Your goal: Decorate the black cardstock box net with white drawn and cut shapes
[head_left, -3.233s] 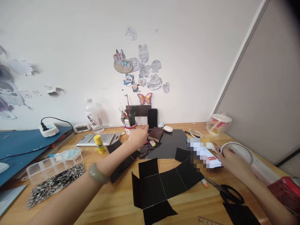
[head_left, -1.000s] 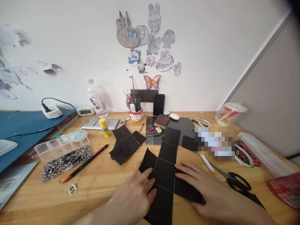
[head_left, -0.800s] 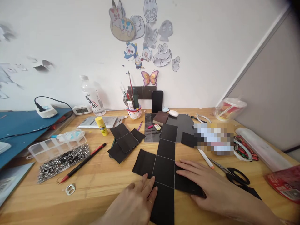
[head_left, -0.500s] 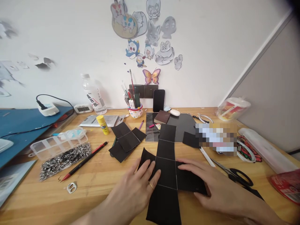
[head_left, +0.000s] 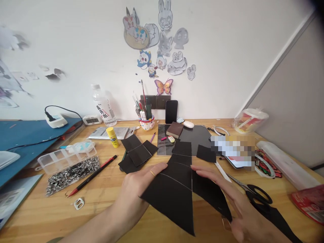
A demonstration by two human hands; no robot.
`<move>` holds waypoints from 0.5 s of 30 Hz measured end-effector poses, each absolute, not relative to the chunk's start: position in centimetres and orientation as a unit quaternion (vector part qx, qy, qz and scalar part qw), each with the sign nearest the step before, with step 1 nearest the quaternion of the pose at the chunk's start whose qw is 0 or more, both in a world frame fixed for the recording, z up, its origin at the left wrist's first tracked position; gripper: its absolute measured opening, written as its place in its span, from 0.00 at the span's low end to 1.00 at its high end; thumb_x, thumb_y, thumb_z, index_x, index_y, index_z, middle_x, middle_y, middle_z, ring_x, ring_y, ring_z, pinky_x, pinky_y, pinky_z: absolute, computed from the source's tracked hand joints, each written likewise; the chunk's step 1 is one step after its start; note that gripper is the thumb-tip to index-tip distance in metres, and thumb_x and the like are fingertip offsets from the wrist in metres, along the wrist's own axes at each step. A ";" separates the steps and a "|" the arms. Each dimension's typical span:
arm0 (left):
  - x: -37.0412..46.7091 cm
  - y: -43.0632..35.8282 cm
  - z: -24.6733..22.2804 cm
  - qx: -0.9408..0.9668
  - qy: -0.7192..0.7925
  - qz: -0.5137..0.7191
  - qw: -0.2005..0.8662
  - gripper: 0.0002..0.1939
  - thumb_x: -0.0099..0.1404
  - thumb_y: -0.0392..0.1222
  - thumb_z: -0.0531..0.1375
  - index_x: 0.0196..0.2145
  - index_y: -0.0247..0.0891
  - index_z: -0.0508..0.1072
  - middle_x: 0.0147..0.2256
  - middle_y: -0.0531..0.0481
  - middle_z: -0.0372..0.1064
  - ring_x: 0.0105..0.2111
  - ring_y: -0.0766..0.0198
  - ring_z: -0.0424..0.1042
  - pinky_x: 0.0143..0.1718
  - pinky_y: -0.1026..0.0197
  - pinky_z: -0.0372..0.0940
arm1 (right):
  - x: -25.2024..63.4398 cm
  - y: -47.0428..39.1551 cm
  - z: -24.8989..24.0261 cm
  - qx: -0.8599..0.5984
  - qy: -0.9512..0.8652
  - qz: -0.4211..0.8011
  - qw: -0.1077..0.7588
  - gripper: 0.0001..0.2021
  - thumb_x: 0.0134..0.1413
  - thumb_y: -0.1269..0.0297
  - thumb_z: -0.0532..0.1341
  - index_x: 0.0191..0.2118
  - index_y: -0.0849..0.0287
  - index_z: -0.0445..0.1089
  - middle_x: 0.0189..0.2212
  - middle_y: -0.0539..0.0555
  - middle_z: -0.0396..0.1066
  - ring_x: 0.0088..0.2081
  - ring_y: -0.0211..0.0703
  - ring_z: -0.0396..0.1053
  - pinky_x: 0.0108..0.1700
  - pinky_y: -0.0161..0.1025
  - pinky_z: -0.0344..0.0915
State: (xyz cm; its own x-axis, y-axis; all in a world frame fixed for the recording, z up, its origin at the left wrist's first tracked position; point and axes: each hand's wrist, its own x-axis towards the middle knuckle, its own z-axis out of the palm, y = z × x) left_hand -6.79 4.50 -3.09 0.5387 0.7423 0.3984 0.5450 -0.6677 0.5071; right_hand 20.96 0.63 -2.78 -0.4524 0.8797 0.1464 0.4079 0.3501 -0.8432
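Since half a second ago the cross-shaped black card (head_left: pixel 174 189) has come up off the worktop (head_left: pixel 106 199); it was lying flat under both palms and now tilts toward the camera. The left hand (head_left: pixel 138 189) has its fingers closed on the card's left edge, a ring on one finger. The right hand (head_left: pixel 227 199) lies open and spread along the right flap, gripping nothing that can be seen. Two more black card pieces lie behind: a folded one (head_left: pixel 136 153) to the left and a small square (head_left: pixel 206 153). One pair of scissors (head_left: pixel 253 194) lies right, one red pencil (head_left: pixel 92 175) left.
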 end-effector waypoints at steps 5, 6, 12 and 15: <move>-5.0 4.7 -1.2 0.700 0.501 0.333 0.384 0.15 0.63 0.47 0.50 0.24 0.37 0.67 0.20 0.54 0.63 0.22 0.67 0.63 0.22 0.66 0.54 | 21.4 0.4 -2.5 -0.480 -0.722 0.336 0.368 0.40 0.32 0.38 0.63 0.54 0.51 0.61 0.57 0.59 0.58 0.58 0.65 0.52 0.58 0.58 0.48; -4.6 4.8 -0.7 0.672 0.514 0.319 0.427 0.18 0.62 0.50 0.52 0.19 0.37 0.62 0.17 0.57 0.56 0.19 0.69 0.57 0.20 0.66 0.49 | 21.2 0.5 -2.2 -0.529 -0.685 0.312 0.391 0.34 0.36 0.41 0.63 0.51 0.52 0.64 0.55 0.59 0.61 0.56 0.64 0.55 0.57 0.59 0.49; -3.6 5.1 0.8 0.551 0.455 0.270 0.645 0.19 0.58 0.54 0.56 0.22 0.35 0.65 0.20 0.54 0.62 0.20 0.69 0.60 0.22 0.66 0.52 | 19.8 2.4 1.2 -0.644 -0.583 0.317 0.381 0.19 0.42 0.52 0.64 0.41 0.55 0.71 0.36 0.55 0.75 0.41 0.53 0.70 0.45 0.50 0.66; -3.9 5.2 0.5 0.540 0.441 0.273 0.663 0.18 0.56 0.54 0.58 0.22 0.34 0.67 0.21 0.52 0.65 0.22 0.68 0.63 0.24 0.65 0.55 | 19.3 3.2 2.3 -0.651 -0.552 0.363 0.375 0.16 0.40 0.51 0.64 0.34 0.57 0.73 0.30 0.53 0.75 0.35 0.50 0.72 0.38 0.44 0.68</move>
State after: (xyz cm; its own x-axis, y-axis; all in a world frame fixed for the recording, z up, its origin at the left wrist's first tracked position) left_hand -3.90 5.20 0.54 0.4621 0.8379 -0.2903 0.1145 0.2683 0.9565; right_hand 19.30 3.24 2.29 0.1285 0.9900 -0.0580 0.4462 -0.1099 -0.8882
